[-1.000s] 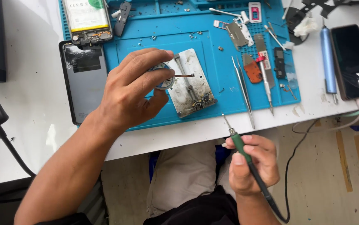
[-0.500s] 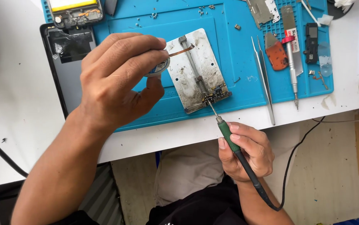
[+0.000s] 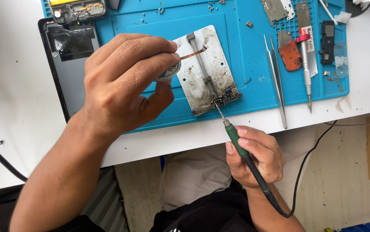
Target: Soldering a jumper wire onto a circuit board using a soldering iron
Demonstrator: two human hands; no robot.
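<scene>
My left hand (image 3: 124,81) grips a small round spool of copper braid (image 3: 170,72) over the blue work mat (image 3: 253,64); a strip of braid (image 3: 192,53) sticks out to the right across a grey metal holder plate (image 3: 206,68). My right hand (image 3: 253,157), below the table edge, holds a green-handled soldering iron (image 3: 236,139). Its tip touches a small dark circuit board (image 3: 224,96) clamped at the plate's lower right corner.
Silver tweezers (image 3: 276,79) lie right of the plate. Further right are an orange pick (image 3: 290,53), a red-banded metal tool (image 3: 306,64) and small parts. A dark phone back panel (image 3: 66,56) lies left on the white table (image 3: 13,107), an opened phone (image 3: 78,9) above it.
The view has closed in on the plate. My right hand brought the iron's tip up from the table edge onto the small board. My left hand kept hold of the spool.
</scene>
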